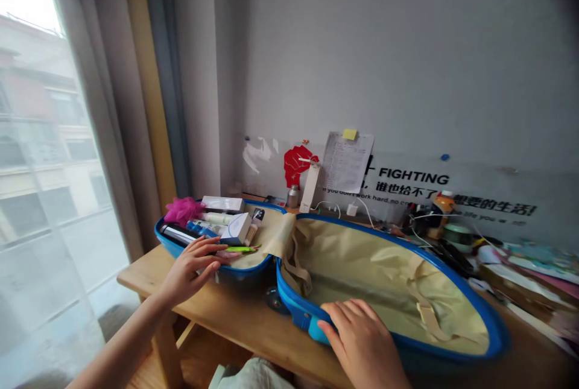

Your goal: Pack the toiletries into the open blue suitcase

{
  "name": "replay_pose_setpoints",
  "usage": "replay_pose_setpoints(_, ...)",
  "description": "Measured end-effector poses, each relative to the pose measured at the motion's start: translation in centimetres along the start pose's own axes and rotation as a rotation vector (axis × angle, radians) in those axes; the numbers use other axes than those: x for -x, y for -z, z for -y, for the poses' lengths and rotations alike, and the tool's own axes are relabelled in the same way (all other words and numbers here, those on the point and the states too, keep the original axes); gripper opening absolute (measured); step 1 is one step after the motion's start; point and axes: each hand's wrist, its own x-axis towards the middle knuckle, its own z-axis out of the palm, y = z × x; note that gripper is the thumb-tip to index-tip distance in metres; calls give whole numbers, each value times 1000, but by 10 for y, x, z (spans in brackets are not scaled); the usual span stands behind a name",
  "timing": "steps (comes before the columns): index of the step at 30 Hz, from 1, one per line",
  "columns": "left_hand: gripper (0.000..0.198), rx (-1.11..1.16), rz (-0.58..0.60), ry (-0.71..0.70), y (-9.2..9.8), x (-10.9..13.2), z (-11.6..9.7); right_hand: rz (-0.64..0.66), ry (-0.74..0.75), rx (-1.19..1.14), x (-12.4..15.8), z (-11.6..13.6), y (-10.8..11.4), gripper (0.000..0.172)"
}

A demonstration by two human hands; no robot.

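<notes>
The blue suitcase (293, 307) lies unclosed on the bench (226, 310); its left shell (266, 263) is loaded, pink bath puff (183, 211) included, its right shell (362, 256) apparently not. Left hand (192, 265): fingers extended, released, over the left shell; right hand (362, 335): fingers grasping the right shell's near rim.

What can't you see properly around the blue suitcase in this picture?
All in the head view:
What lies behind the left hand in the blue suitcase: the hand hides it.
The forearm beyond the right hand: cut off by the bottom edge.
Small writing on the wall paper: too small.
Clutter at far right: blurred, cut off by the edge.
</notes>
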Motion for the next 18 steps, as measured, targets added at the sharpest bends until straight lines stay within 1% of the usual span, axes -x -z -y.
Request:
replay_pose_setpoints(3, 45, 19, 40, 102, 9, -18, -4, -17, 16, 6, 2, -6, 9, 29)
replay_pose_setpoints(5, 48, 7, 103, 196, 14, -36, -8, -53, 24, 42, 9, -18, 17, 28)
replay_pose_setpoints(8, 55, -100, 318, 351, 14, -64, -10, -84, 30, 159, 33, -53, 30, 34)
replay_pose_setpoints(10, 61, -175, 454, 442, 8, -81, -8, -93, -16, 236, 55, -82, 37, 40)
replay_pose_setpoints(11, 63, -197, 497, 474, 3, -88, -6, -107, -59, 262, 67, -96, 40, 41)
replay_pose_setpoints(13, 64, -211, 538, 514, -8, -100, -1, -154, -129, 274, 90, -120, 43, 41)
replay_pose_setpoints(15, 64, -219, 567, 544, -19, -108, 3, -215, -157, 233, 109, -136, 42, 42)
replay_pose_setpoints(18, 67, -219, 577, 564, -31, -115, 10, -307, -172, 162, 126, -144, 32, 42)
